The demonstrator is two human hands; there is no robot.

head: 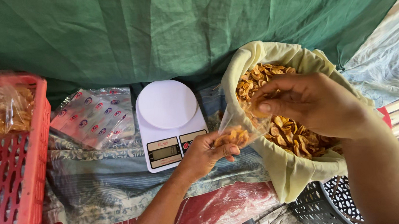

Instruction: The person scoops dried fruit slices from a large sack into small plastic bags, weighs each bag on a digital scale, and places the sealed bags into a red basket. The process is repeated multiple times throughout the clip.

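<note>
My left hand grips a small clear plastic bag that has some golden chips in its bottom. My right hand pinches a few chips at the bag's open mouth, fingers closed on them. Just behind lies a cloth-lined container heaped with golden fried chips. A white digital kitchen scale stands left of my left hand with nothing on its round plate.
A stack of flat empty printed clear bags lies left of the scale. A red plastic crate at far left holds filled chip bags. Green tarp hangs behind. A black basket sits at bottom right.
</note>
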